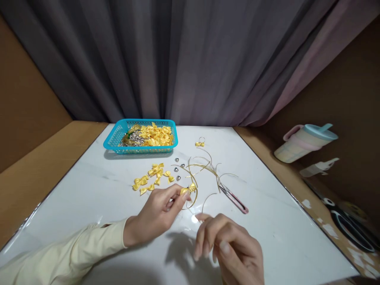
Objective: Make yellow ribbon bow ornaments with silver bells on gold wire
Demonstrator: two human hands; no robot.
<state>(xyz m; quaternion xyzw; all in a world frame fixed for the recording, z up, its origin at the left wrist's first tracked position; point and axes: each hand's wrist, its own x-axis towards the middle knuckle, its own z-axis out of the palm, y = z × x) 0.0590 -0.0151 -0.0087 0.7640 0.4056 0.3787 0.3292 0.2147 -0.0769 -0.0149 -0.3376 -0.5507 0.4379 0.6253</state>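
At the lower left of the frame one cream sleeve point(65, 253) leads to the left hand point(157, 211). Left of the upper centre, one blue basket point(108, 143) stands on the white desk point(282, 229), holding yellow bows point(157, 135), silver hearts point(136, 138) and gold cords point(132, 130), all too crowded to count. Below the basket lie about seven loose bows point(140, 182), some overlapping.

Near the centre, the left hand's grip is closed, thumb and finger clamped on one held bow point(188, 190), with a curved gold cord beside it. Four loose hearts point(176, 169) lie just above. One looped bow point(200, 144), with a thin ring, sits higher up.

Several loose cords point(204, 167) cross one another right of centre. Below, the right hand point(234, 245) is loosely curled, its grip apart. One pair of pink-handled snips point(234, 198) touches the cord ends.

Toward the right edge are one lidded cup point(303, 142), one small bottle point(314, 169), one pair of black-handled scissors point(350, 229) and several white scraps point(330, 230).
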